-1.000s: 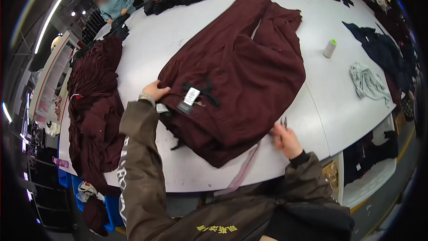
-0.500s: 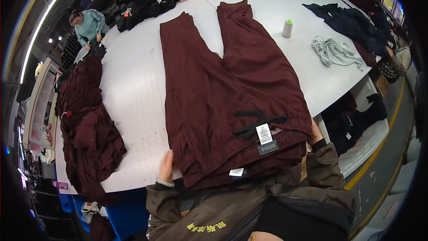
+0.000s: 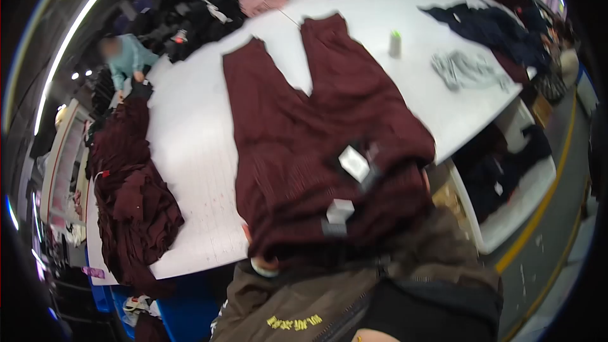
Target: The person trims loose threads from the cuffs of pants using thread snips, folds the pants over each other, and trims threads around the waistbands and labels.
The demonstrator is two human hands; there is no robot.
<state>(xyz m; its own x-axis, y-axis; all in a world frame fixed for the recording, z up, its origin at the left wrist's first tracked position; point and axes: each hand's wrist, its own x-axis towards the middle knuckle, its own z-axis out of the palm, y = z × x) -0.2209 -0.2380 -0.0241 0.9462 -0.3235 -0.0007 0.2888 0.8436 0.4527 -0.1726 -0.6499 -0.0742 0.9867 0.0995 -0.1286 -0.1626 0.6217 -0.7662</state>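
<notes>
Maroon trousers point(image 3: 316, 114) lie in a stack on the white table, legs pointing away from me and waist toward my body. My left hand point(image 3: 246, 232) is at the left edge of the waist, mostly covered by cloth. At the right edge, only a sliver of my right hand point(image 3: 426, 180) shows. Both hands hold the waist end, which is bunched and blurred; their fingers are largely hidden. A white label point(image 3: 354, 163) sits near the upper waistband, and another white label point(image 3: 341, 210) shows lower down.
A heap of maroon garments point(image 3: 136, 196) lies on the left of the table point(image 3: 196, 215). Toward the right are a thread cone point(image 3: 395, 44), a pale grey cloth point(image 3: 468, 71) and dark garments point(image 3: 500, 31). A person in light blue point(image 3: 130, 57) works at the far left.
The waist end has bunched up and shifted between my hands, tilting the upper label. Both hands are now more covered by cloth. The view has shifted slightly.
</notes>
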